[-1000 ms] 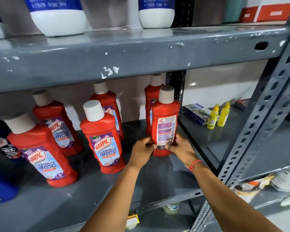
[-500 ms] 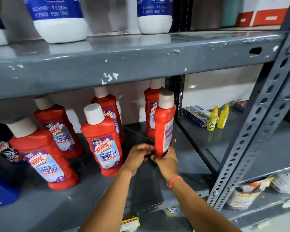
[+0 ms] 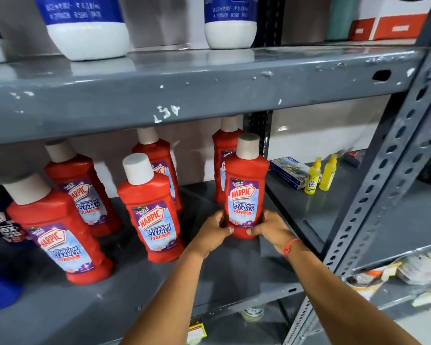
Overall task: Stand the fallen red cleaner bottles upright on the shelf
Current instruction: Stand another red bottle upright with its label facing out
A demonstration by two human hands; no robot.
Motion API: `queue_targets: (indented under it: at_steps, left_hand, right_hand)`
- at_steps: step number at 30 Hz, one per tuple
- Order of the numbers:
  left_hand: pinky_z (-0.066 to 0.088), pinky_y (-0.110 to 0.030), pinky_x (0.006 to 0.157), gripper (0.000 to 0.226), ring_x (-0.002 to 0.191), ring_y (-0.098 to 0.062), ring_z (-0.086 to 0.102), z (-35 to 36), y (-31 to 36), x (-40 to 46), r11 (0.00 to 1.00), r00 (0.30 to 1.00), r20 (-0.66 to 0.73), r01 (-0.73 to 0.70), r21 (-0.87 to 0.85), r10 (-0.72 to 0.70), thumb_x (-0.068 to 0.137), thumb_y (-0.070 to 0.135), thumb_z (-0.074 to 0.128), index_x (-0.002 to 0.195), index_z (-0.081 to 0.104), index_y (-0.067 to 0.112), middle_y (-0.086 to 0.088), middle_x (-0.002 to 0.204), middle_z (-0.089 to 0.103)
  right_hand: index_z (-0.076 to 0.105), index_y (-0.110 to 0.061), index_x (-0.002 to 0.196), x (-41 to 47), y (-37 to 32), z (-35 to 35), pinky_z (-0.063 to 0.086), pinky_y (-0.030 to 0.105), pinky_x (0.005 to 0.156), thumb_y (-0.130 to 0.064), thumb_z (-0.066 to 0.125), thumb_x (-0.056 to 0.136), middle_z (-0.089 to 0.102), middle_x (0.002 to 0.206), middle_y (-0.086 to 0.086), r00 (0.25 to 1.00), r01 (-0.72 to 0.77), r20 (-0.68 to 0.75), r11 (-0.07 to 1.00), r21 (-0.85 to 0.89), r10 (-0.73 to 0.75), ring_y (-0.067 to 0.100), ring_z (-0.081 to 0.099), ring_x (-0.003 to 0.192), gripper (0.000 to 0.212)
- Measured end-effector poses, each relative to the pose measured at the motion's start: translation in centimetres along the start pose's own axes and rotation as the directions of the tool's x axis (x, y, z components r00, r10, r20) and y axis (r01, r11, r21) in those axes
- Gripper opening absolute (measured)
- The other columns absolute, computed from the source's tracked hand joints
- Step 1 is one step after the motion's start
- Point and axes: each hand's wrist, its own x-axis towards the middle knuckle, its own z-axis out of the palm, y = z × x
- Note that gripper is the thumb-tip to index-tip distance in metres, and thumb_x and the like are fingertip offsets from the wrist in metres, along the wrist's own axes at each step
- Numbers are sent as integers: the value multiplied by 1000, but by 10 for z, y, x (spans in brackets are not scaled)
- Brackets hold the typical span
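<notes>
Several red cleaner bottles with white caps stand upright on the grey shelf [image 3: 234,277]. The one at the right front [image 3: 244,192] stands with its front label facing me. My left hand [image 3: 215,232] grips its base from the left and my right hand [image 3: 271,229] grips it from the right. Another red bottle [image 3: 220,155] stands just behind it. More stand to the left: one in the middle [image 3: 152,215], one at the left front [image 3: 57,235], and two behind them [image 3: 85,192] [image 3: 159,158].
The upper shelf [image 3: 184,85] hangs low over the bottle caps and carries blue-and-white bottles [image 3: 85,26]. A perforated upright post [image 3: 393,175] stands at the right. Beyond it lie a blue box [image 3: 288,171] and two small yellow bottles [image 3: 321,175]. Dark bottles [image 3: 3,232] sit at far left.
The held bottle has been turned about its upright axis: back label a second ago, side on half a second ago, front label toward me now. Both hands stayed on its base.
</notes>
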Motion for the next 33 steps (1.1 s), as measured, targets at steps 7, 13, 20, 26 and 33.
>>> queue_targets:
  at_steps: [7, 13, 20, 26, 33]
  left_hand:
    - [47, -26, 87, 45, 97, -13, 57, 8, -3, -2, 997, 987, -159, -26, 74, 37, 75, 8, 67, 117, 51, 15, -7, 119, 63]
    - [46, -24, 86, 42, 94, -10, 56, 14, -5, -8, 992, 967, -246, -35, 120, 64, 76, 14, 67, 115, 52, 15, -4, 118, 63]
    - [41, -20, 92, 34, 106, -18, 61, 21, -11, -20, 988, 902, -427, 6, 156, 62, 80, 7, 61, 114, 59, 7, -11, 118, 66]
    - [36, -19, 97, 36, 117, -21, 55, 26, -15, -24, 980, 910, -414, 46, 193, 38, 86, 7, 53, 122, 53, 10, -12, 126, 60]
    - [29, 12, 65, 47, 104, -10, 57, 33, -14, -33, 981, 918, -396, 63, 184, 15, 80, -3, 46, 125, 49, 11, -12, 124, 61]
  right_hand:
    - [56, -7, 93, 3, 16, -1, 51, 25, 80, 20, 60, 70, 64, 89, 2, 995, -23, -93, 996, 86, 31, 18, 56, 96, 36]
    - [57, 3, 116, 3, 18, -1, 47, 37, 98, 17, 59, 75, 64, 115, 17, 996, 14, -85, 997, 80, -7, 21, 59, 101, 44]
    - [48, -2, 130, -1, 18, 6, 46, 21, 90, 19, 46, 80, 59, 121, 8, 997, 12, -76, 984, 179, 2, 14, 53, 109, 54]
    - [39, -3, 136, -4, 16, 7, 37, 26, 102, 23, 30, 83, 51, 138, 13, 998, -22, -48, 976, 218, 33, 11, 46, 114, 60]
    - [41, -5, 136, -21, 15, 2, 44, 20, 92, 22, 22, 82, 53, 133, 10, 999, -26, -31, 974, 225, 34, 10, 50, 108, 63]
